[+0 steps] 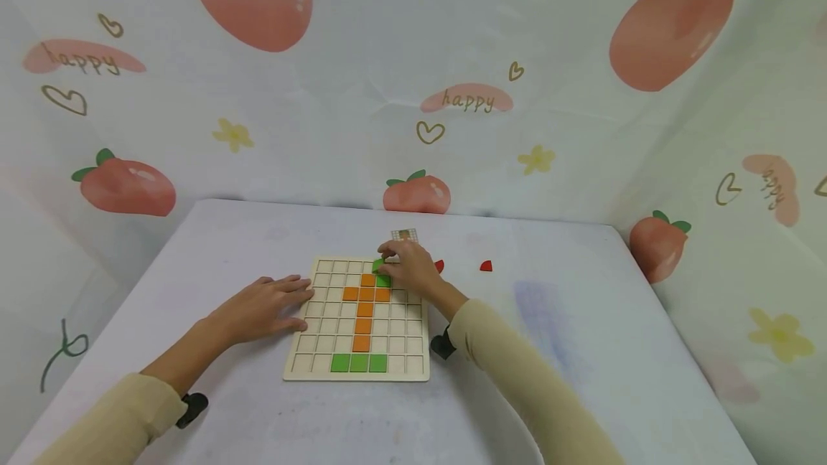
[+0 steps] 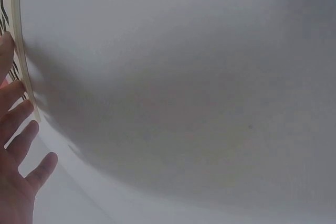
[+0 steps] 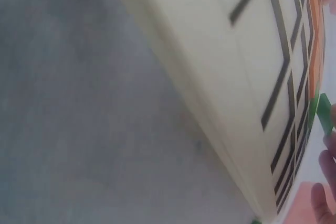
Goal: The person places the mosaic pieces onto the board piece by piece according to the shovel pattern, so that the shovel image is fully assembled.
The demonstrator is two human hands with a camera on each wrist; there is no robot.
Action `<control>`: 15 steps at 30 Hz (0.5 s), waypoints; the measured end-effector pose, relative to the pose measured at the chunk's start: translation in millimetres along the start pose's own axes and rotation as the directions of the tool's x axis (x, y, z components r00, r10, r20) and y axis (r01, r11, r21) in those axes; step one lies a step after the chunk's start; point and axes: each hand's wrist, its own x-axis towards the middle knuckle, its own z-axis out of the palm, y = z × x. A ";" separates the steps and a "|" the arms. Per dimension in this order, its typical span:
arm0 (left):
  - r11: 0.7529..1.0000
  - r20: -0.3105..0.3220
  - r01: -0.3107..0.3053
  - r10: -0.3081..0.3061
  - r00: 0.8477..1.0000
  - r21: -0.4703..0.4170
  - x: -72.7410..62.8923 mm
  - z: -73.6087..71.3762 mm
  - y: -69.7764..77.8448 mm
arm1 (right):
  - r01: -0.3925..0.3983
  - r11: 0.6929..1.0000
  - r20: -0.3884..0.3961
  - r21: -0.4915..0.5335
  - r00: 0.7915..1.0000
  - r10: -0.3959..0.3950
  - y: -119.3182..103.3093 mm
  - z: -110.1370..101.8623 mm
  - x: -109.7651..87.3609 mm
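Note:
A pale wooden grid board [image 1: 326,343] lies on the table. Orange square tiles [image 1: 365,310] form a cross shape in its middle, with several green square tiles [image 1: 358,363] in a row near its front edge and one green tile [image 1: 383,281] near the back. My right hand [image 1: 410,268] pinches another green tile [image 1: 377,265] over the board's back row; the right wrist view shows this held tile [image 3: 325,113] tilted at the fingertips. My left hand [image 1: 268,307] rests along the board's left edge with fingers spread, also seen in the left wrist view [image 2: 18,140].
Behind the board lies a small printed pattern card [image 1: 405,235], partly covered by the right hand. Two red quarter-round pieces lie to the right, one red piece [image 1: 486,266] apart and one red piece [image 1: 440,265] beside the right wrist. A printed cloth [image 1: 349,92] hangs behind the table.

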 end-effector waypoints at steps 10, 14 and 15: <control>1.000 0.011 0.003 -0.003 1.000 0.005 0.4 0.8 -0.6 | -0.035 0.999 0.029 -0.001 0.999 0.035 -2.4 8.4 4.1; 1.000 0.006 -0.003 0.003 1.000 0.006 0.7 0.9 -1.0 | -0.023 1.000 0.037 0.001 0.999 0.023 -2.3 10.1 5.3; 1.000 0.005 -0.005 0.005 1.000 0.007 0.7 0.4 -0.8 | -0.018 1.000 0.039 -0.004 0.999 0.019 -2.6 10.0 5.7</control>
